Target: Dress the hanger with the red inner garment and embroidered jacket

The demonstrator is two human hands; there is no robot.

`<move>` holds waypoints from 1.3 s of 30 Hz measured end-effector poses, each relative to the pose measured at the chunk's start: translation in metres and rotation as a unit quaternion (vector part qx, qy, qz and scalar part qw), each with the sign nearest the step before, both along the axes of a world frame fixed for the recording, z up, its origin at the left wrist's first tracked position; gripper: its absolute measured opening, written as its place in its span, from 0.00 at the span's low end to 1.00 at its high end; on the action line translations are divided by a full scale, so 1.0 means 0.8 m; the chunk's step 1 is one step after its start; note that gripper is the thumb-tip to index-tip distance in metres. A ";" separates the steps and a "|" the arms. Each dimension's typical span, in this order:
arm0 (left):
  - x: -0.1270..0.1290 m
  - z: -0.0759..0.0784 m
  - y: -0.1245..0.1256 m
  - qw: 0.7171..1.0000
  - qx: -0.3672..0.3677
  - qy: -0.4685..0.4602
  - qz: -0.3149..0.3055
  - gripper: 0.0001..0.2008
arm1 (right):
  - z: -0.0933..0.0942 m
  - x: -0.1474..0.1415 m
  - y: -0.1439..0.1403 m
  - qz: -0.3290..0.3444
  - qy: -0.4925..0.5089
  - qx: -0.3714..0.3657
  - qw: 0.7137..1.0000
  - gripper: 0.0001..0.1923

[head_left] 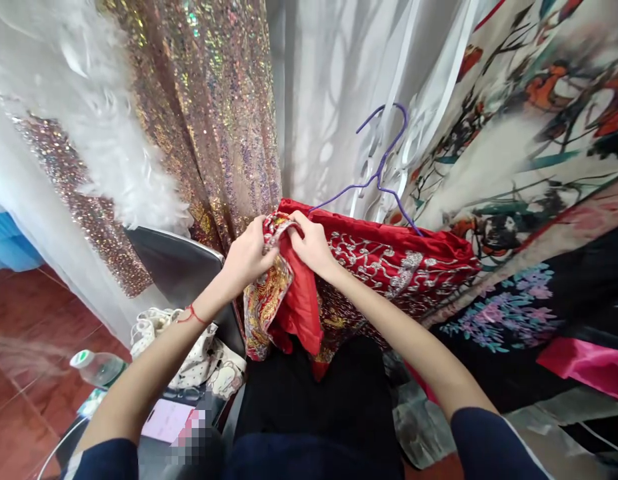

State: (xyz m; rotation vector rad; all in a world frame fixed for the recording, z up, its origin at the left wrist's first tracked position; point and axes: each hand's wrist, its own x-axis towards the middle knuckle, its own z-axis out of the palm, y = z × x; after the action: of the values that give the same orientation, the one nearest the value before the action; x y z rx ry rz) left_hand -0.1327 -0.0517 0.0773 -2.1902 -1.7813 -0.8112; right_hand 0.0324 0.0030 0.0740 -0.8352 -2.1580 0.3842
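Through the head camera I have both hands near the middle of the frame, close together on a red embroidered garment (371,260) that spreads from the centre toward the right over the black-clad lap. The left hand (245,259) has its fingers clamped on the garment's patterned, folded edge, thumb on top; the right hand (311,245) pinches the same edge just beside it. Below them a plain red lining hangs open. A purple hanger (379,175) rises right of centre, its arms running down to the garment's top edge, its hook upward.

The forearms get in my way: the right one crosses the garment's lower part, and the left one, with a red string bracelet (192,313), hides some of the spotted white bag (196,363) at lower left. Near that bag I make out a green-capped bottle (101,370) and a flat pale-pink object (163,421), partly lost in pixelation. A dark chair back (176,263) stands just left of the hands.

Hung cloth crowds everything else: a gold-pink sequined fabric (229,120) and white feathers (113,127) at upper left, a white sheer fabric (329,87) at top centre, a painted-print fabric (549,100) at upper right, and black floral fabric (523,313) below that.
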 end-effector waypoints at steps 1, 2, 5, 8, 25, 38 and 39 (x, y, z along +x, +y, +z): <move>-0.007 0.005 0.009 0.999 -0.016 0.002 0.035 0.21 | 0.004 -0.003 0.002 0.000 -0.043 0.022 0.999 0.13; -0.015 0.014 0.021 0.997 -0.028 0.009 0.071 0.17 | 0.011 -0.005 0.005 -0.001 -0.087 0.053 0.995 0.15; -0.040 0.055 0.068 0.990 -0.013 0.039 0.137 0.15 | 0.037 -0.010 0.019 -0.036 -0.150 0.151 0.976 0.21; -0.058 0.096 0.125 0.982 0.027 0.038 0.181 0.16 | 0.060 -0.013 0.042 -0.109 -0.163 0.125 0.973 0.19; -0.055 0.072 0.210 0.983 -0.106 0.057 0.142 0.19 | 0.080 -0.042 0.095 -0.129 -0.305 -0.006 0.944 0.26; -0.047 0.080 0.202 0.990 -0.015 -0.046 0.135 0.22 | 0.114 -0.087 0.168 -0.212 -0.303 0.170 0.913 0.22; -0.047 0.083 0.201 0.990 -0.003 -0.062 0.130 0.21 | 0.117 -0.090 0.176 -0.217 -0.302 0.191 0.909 0.22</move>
State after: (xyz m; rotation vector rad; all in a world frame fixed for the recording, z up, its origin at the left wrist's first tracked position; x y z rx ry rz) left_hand -0.1705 0.1094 0.1434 -1.8925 -2.0750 -0.8969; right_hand -0.0393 0.1435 0.1677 -1.2739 -2.3733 -0.5824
